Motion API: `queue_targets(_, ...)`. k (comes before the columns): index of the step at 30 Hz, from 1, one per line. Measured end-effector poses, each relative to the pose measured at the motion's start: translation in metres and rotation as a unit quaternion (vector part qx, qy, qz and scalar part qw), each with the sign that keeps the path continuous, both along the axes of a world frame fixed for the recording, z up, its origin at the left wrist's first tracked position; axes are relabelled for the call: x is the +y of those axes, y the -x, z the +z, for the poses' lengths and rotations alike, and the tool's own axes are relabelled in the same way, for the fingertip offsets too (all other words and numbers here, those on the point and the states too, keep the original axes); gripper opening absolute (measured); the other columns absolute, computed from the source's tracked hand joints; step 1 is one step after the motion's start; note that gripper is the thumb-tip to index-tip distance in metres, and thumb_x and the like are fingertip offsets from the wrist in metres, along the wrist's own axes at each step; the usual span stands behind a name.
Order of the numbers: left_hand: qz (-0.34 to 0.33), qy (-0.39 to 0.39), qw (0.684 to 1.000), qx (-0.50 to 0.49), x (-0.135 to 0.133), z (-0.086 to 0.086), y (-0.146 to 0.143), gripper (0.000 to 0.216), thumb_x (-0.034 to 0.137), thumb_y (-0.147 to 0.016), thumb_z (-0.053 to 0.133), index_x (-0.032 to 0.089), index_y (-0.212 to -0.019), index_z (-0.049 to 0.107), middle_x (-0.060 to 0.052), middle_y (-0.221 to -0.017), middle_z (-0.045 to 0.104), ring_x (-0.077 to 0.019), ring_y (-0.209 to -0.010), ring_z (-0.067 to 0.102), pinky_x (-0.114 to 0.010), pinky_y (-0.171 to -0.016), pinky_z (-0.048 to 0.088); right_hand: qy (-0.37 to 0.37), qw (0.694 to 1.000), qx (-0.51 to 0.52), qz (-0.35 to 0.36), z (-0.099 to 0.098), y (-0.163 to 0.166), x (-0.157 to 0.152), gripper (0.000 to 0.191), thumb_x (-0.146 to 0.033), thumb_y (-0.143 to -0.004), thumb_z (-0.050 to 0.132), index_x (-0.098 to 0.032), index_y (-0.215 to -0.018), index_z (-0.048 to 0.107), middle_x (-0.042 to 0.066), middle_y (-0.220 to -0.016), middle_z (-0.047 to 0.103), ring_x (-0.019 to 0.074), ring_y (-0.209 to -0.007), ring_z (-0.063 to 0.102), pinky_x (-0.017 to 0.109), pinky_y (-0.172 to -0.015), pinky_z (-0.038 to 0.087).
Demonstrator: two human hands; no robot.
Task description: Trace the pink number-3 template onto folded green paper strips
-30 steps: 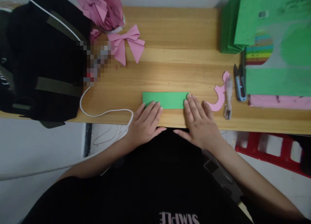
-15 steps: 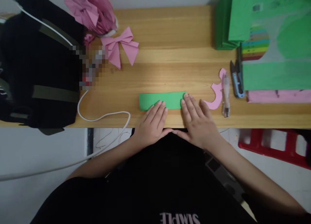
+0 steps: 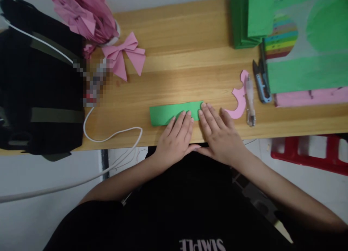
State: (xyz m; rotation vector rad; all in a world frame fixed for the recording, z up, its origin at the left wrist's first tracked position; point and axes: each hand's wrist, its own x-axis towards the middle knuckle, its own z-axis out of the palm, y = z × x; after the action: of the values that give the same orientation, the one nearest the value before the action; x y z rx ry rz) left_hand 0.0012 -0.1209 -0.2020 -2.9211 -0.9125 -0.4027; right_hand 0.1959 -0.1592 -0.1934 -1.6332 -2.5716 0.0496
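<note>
Head view: left hand [image 3: 174, 144] touches green paper [image 3: 163, 115]; white container [image 3: 117, 29] holds pink paper [image 3: 94, 17].

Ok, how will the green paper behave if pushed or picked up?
The green paper looks thin, so it's probably light and bendy when lifted. It lies flat on the table, so a push would likely slide, not roll it. The left hand and right hand rest fingers on it, which may resist sliding.

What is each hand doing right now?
Left hand: open, resting on the green paper strip.
Right hand: open, fingertips on the green paper strip's right end.
</note>
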Motion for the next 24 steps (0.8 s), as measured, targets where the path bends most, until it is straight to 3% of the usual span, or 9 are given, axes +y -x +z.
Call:
queue_targets(7,-0.009,0.013,1.0,-0.01,0.002,-0.003,0.002,0.072,0.054,-0.099,0.045,-0.003,-0.143,0.04,-0.025,-0.143,0.052,-0.0323,-0.137,0.048,-0.043,-0.114,0.037,0.009,1.0,0.006,-0.005,-0.002,0.0,-0.001,0.093,-0.064,-0.097,0.02,0.002,-0.155,-0.009,0.029,-0.158,0.029,0.0363,-0.146,0.031,0.054,-0.116,0.017)
queue_targets(11,-0.034,0.014,0.999,-0.036,0.005,-0.003,0.006,0.066,0.053,-0.097,0.05,0.0,-0.136,0.049,-0.025,-0.138,0.057,-0.0335,-0.135,0.05,-0.044,-0.113,0.039,0.007,1.0,0.01,-0.006,-0.003,0.0,-0.001,0.091,-0.063,-0.097,0.02,0.001,-0.155,-0.009,0.028,-0.159,0.029,0.0355,-0.146,0.03,0.053,-0.116,0.016)
queue_targets(18,-0.008,0.026,0.999,-0.031,0.003,0.004,-0.002,0.059,0.051,-0.099,0.049,0.002,-0.13,0.055,-0.023,-0.138,0.058,-0.0343,-0.131,0.053,-0.046,-0.109,0.041,-0.014,1.0,0.003,-0.004,-0.003,0.0,-0.001,0.09,-0.061,-0.098,0.02,0.005,-0.155,0.002,0.03,-0.156,0.033,0.037,-0.145,0.031,0.053,-0.116,0.017)
queue_targets(24,-0.002,0.025,0.999,-0.024,0.001,0.005,-0.011,0.058,0.05,-0.1,0.045,0.003,-0.13,0.056,-0.02,-0.139,0.058,-0.0321,-0.132,0.053,-0.044,-0.112,0.038,0.005,1.0,0.014,-0.004,-0.005,0.0,-0.002,0.091,-0.06,-0.097,0.026,0.004,-0.155,0.0,0.029,-0.158,0.03,0.0372,-0.147,0.028,0.055,-0.116,0.016)
